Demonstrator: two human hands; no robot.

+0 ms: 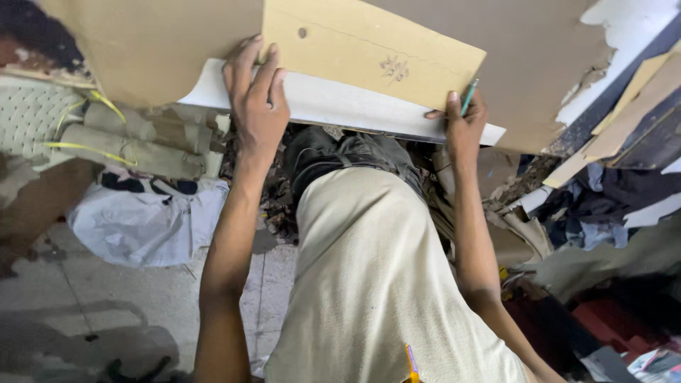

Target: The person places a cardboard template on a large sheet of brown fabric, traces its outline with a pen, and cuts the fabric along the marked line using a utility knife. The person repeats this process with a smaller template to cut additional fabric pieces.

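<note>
The tan card template lies at twelve o'clock on the surface. The left hand presses it with fingers together; the right hand, at two o'clock, pinches a green pencil. Lighter pressure could let the template slide and skew any traced line.

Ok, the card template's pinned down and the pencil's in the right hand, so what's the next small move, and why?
Probably run the green pencil along the card template's lower edge. The left hand presses that template flat on the white sheet, and the right hand holds the pencil tip at the template's lower right corner.
</note>
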